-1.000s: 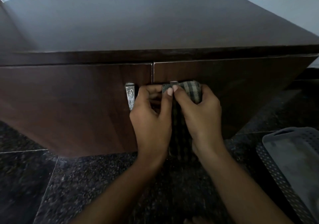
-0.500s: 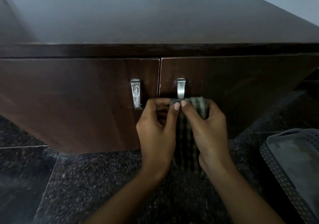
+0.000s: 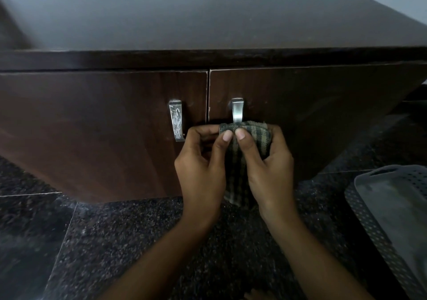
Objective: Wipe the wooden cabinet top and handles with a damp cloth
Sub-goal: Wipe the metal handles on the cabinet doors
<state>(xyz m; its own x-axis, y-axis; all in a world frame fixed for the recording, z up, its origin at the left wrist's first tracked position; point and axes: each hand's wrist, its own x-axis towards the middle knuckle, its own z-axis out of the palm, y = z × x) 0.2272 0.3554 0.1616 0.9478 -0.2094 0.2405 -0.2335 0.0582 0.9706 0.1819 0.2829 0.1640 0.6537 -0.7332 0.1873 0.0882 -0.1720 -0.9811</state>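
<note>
A dark wooden cabinet (image 3: 104, 126) with two doors fills the upper view, its flat top (image 3: 208, 13) bare. Each door carries a metal handle: the left handle (image 3: 176, 120) looks smeared, the right handle (image 3: 237, 110) is clean at its upper part. A green checked cloth (image 3: 254, 135) is wrapped round the lower end of the right handle and hangs down between my wrists. My left hand (image 3: 201, 165) and my right hand (image 3: 268, 168) both pinch the cloth, thumbs side by side on its front.
The floor (image 3: 138, 242) is dark speckled stone tile. A grey perforated plastic basket (image 3: 392, 219) stands at the right, close to my right forearm. A pale wall shows behind the cabinet's far right corner.
Both hands have slid the cloth down the right handle from its top to its lower end, baring the upper part. The view has tilted slightly.
</note>
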